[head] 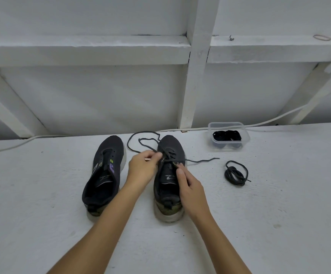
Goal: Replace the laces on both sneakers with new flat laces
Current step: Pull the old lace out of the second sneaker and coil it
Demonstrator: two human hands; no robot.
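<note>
Two black sneakers stand side by side on the white surface, toes pointing away. The left sneaker (104, 175) has no lace. A dark lace (141, 141) runs through the right sneaker (168, 186), looping off to the left and trailing to the right. My left hand (142, 167) pinches this lace at the upper eyelets together with a thin pale stick. My right hand (190, 186) holds the right sneaker's side by the top eyelet. A removed dark lace (235, 173) lies coiled to the right.
A clear plastic container (228, 138) holding black laces sits at the back right by the wall. A white cable (279, 117) runs along the base of the white framed wall. A rubber band (322, 37) lies on the wall ledge.
</note>
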